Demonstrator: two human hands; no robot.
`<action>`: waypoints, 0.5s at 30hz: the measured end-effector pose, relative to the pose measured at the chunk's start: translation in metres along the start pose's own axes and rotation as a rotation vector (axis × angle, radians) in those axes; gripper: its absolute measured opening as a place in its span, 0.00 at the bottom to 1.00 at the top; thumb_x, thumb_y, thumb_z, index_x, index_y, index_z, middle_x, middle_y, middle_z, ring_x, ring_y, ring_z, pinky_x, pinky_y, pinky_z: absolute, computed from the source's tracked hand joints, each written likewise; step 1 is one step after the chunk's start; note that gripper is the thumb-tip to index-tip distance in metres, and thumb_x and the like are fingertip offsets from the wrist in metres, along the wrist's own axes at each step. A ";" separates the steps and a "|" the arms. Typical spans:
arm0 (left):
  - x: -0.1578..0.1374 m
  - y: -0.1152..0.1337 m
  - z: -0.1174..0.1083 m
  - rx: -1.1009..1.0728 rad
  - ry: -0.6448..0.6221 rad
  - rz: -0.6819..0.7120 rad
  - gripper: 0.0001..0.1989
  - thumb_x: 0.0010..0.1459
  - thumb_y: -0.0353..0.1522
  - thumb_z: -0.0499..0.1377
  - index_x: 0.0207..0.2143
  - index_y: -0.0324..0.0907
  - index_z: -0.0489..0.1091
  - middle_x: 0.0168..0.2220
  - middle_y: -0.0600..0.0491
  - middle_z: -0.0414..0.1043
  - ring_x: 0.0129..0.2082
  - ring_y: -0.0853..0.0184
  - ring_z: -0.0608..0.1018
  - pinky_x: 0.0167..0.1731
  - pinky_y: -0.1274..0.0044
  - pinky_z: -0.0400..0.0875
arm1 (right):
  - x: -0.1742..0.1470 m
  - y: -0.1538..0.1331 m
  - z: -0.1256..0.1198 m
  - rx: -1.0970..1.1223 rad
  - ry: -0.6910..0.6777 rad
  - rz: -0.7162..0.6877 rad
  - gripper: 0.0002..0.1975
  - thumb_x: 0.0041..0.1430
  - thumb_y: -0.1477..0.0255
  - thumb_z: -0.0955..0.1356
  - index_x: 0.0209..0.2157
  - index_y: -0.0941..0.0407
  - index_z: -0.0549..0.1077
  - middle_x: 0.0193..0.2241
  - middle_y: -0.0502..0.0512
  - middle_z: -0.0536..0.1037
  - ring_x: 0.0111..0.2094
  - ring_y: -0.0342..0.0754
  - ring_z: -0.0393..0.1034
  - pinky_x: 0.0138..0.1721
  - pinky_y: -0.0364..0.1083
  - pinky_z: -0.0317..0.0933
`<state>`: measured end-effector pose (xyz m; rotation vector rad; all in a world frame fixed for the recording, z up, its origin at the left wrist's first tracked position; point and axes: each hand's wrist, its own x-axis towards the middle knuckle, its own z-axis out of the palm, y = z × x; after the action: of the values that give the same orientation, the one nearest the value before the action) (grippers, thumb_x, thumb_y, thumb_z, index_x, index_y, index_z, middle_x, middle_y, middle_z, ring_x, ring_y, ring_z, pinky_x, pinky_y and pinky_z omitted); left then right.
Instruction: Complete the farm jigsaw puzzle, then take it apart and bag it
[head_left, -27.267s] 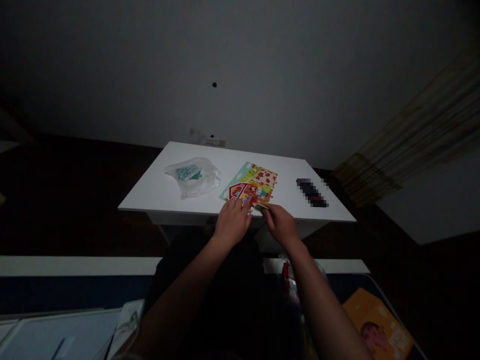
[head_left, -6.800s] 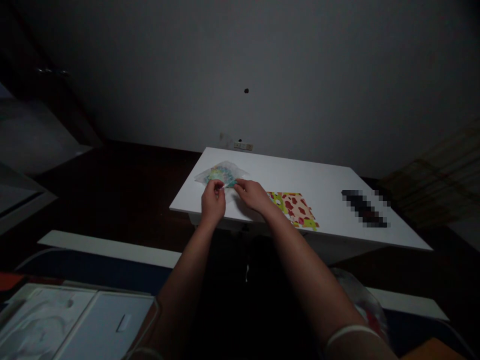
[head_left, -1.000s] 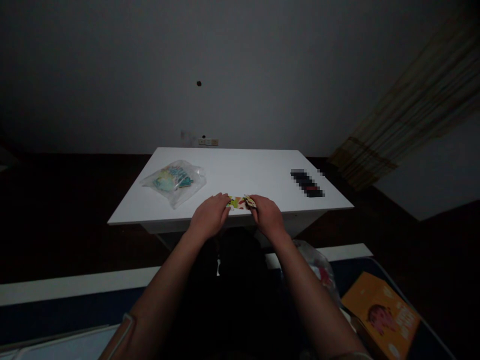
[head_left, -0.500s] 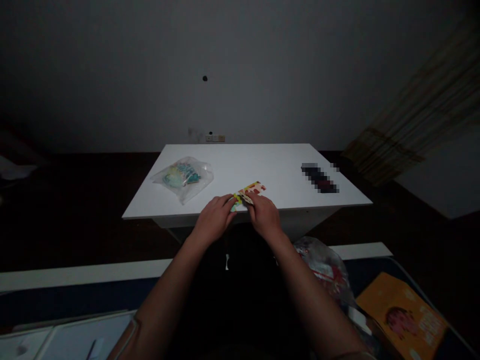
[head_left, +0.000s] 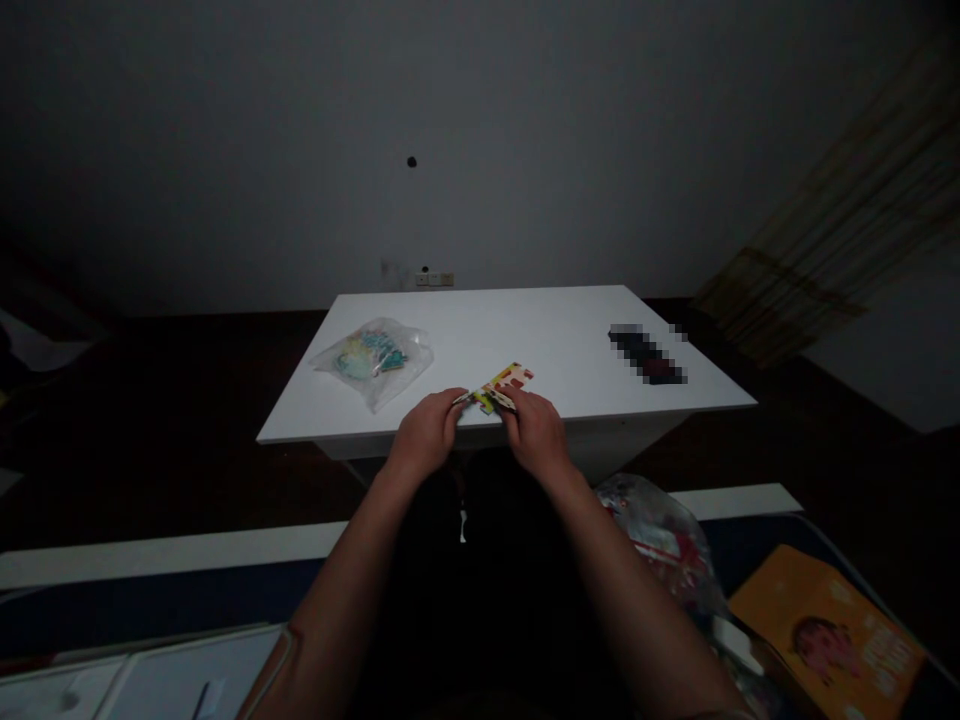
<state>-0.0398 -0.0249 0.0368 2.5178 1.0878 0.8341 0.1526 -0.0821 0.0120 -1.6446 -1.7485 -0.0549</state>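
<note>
Several colourful jigsaw puzzle pieces (head_left: 513, 376), yellow, green and pink with knobbed edges, are at the near edge of the white table (head_left: 517, 320). My left hand (head_left: 427, 430) is closed, with a thin light edge of a puzzle piece between thumb and fingers. Opposite it, my right hand (head_left: 537, 430) pinches puzzle pieces seen nearly edge-on. Between the two hands shows a green piece; whether it joins the others I cannot tell. Left of my hands lies a clear plastic bag (head_left: 405, 375) with teal and yellow pieces inside.
A dark pixelated object (head_left: 646, 355) lies at the table's right side. Below on the right sit a clear bag of red and white packets (head_left: 660, 540) and an orange printed package (head_left: 825, 625). A white open box (head_left: 180, 675) is at lower left.
My left hand has turned slightly, and its piece now shows edge-on and apart from the pieces at my right hand. The whole view has shifted a little.
</note>
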 end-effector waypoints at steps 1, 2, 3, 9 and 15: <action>0.001 0.000 0.002 -0.008 0.034 -0.008 0.16 0.66 0.32 0.46 0.53 0.44 0.65 0.49 0.49 0.71 0.49 0.63 0.72 0.51 0.69 0.67 | 0.000 0.000 0.000 0.002 0.003 -0.003 0.19 0.61 0.73 0.61 0.53 0.53 0.67 0.49 0.57 0.74 0.48 0.55 0.67 0.51 0.54 0.58; 0.001 0.000 0.004 -0.009 0.064 -0.014 0.17 0.66 0.32 0.46 0.53 0.43 0.64 0.51 0.49 0.70 0.51 0.63 0.71 0.52 0.70 0.67 | 0.000 -0.001 0.000 0.005 0.006 -0.005 0.19 0.61 0.74 0.61 0.53 0.53 0.67 0.49 0.57 0.74 0.49 0.55 0.67 0.51 0.54 0.58; 0.002 0.000 0.006 -0.004 0.083 -0.012 0.17 0.65 0.32 0.46 0.54 0.42 0.64 0.52 0.48 0.69 0.52 0.64 0.70 0.54 0.70 0.65 | 0.000 -0.001 0.001 0.008 0.009 -0.005 0.19 0.61 0.73 0.61 0.53 0.53 0.67 0.49 0.57 0.74 0.49 0.55 0.67 0.51 0.54 0.57; 0.009 0.016 0.019 0.074 -0.022 0.126 0.20 0.63 0.29 0.49 0.57 0.43 0.60 0.62 0.48 0.58 0.61 0.63 0.62 0.60 0.67 0.58 | 0.003 0.001 -0.002 0.156 0.080 0.166 0.17 0.64 0.66 0.59 0.51 0.54 0.68 0.45 0.60 0.76 0.46 0.56 0.70 0.46 0.53 0.62; 0.007 0.022 0.021 0.161 -0.104 0.120 0.23 0.61 0.29 0.50 0.59 0.46 0.57 0.59 0.49 0.63 0.61 0.62 0.62 0.61 0.64 0.54 | 0.010 0.009 -0.020 0.381 0.253 0.255 0.16 0.65 0.64 0.59 0.50 0.54 0.68 0.43 0.59 0.77 0.43 0.53 0.72 0.43 0.50 0.64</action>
<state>-0.0110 -0.0351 0.0331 2.7493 1.0163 0.6598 0.1711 -0.0818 0.0283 -1.4903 -1.2597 0.1722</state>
